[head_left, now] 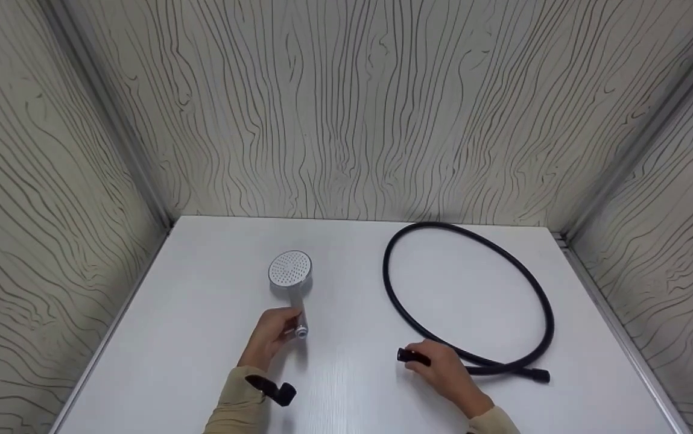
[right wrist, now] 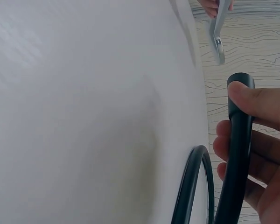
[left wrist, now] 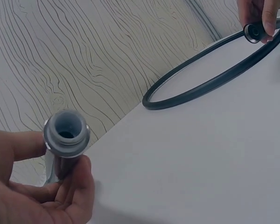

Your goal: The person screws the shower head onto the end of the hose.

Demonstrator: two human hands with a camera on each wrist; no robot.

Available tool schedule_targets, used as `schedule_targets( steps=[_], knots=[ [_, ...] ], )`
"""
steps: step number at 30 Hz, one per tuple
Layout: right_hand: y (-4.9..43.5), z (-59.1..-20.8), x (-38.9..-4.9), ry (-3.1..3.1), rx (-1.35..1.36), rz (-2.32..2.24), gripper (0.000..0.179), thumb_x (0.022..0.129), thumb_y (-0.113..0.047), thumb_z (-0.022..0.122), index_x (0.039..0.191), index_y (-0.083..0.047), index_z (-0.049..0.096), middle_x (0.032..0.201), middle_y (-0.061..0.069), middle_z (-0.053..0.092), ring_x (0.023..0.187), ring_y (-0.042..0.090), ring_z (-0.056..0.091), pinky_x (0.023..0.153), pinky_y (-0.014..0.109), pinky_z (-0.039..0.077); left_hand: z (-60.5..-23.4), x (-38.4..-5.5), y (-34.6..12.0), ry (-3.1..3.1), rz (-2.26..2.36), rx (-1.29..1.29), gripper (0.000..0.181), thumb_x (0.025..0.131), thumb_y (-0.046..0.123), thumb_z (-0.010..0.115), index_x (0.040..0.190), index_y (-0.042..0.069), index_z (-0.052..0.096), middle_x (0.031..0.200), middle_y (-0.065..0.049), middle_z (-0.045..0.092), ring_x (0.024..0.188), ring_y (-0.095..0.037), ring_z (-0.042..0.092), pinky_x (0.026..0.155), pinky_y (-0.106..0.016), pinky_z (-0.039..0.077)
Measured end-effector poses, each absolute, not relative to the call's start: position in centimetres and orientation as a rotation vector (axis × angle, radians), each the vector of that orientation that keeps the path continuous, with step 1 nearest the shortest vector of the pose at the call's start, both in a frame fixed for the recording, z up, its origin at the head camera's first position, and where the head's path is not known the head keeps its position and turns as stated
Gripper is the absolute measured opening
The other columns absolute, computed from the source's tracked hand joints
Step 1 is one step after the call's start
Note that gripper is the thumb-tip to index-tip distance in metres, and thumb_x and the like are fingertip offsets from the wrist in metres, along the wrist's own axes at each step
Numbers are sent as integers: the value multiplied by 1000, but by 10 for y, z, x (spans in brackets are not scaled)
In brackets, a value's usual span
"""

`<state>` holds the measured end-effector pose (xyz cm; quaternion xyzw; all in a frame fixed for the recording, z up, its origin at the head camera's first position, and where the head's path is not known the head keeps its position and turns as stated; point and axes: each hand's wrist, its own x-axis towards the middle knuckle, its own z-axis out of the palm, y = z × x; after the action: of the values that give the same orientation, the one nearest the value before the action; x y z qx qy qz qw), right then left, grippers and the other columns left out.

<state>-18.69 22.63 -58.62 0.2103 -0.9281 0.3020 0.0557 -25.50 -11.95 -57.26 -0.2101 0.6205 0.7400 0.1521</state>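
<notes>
Holding a hand shower (head_left: pixel 292 283) above a white table (head_left: pixel 346 265), a person's left hand (head_left: pixel 269 334) curls its fingers round the lower handle (head_left: pixel 298 307), while the right hand (head_left: pixel 443 369), well apart, grips one end of a black hose (head_left: pixel 389 289) between thumb and curled fingers. Neither hand has room to spare in its grasp.

The telling relation, by all appearances, is the angle between two ends. The handle's long axis runs front to back, its round spray face (head_left: pixel 290 269) at the far side and turned upward, its threaded end (head_left: pixel 302 332) toward the person. The hose's gripped connector (head_left: pixel 406 355) lies more nearly crosswise, its mouth pointing left toward the handle, to the right of the threaded end and a little closer to the person. A stretch of tabletop separates the two; neither axis lines up with the other.

Behind and right of the right hand, the hose sweeps round in one wide loop and crosses itself, its other connector (head_left: pixel 540 376) resting at the loop's near right. The left wrist view shows the threaded end's hollow bore uncovered.
</notes>
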Motion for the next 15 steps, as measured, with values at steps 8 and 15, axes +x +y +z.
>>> schedule_targets(
  steps=[8, 15],
  knots=[
    [225, -586, -185, -2755, 606, 969, 22, 80, -15, 78, 100, -13, 73, 89, -8, 62, 79, 2, 54, 65, 20, 48, -562, -253, -113, 1815, 2105, -563, 31, 93, 13, 61, 116, -7, 59, 90, -7, 65, 85, -17, 62, 76, -27, 57],
    [223, -581, -187, -2721, 592, 971, 20, 80, -15, 78, 99, -15, 73, 90, -8, 64, 80, 3, 57, 68, 21, 51, -557, -249, -107, 1827, 2140, -493, 33, 94, 14, 60, 118, -9, 58, 93, -8, 64, 88, -18, 62, 77, -27, 56]
  ],
)
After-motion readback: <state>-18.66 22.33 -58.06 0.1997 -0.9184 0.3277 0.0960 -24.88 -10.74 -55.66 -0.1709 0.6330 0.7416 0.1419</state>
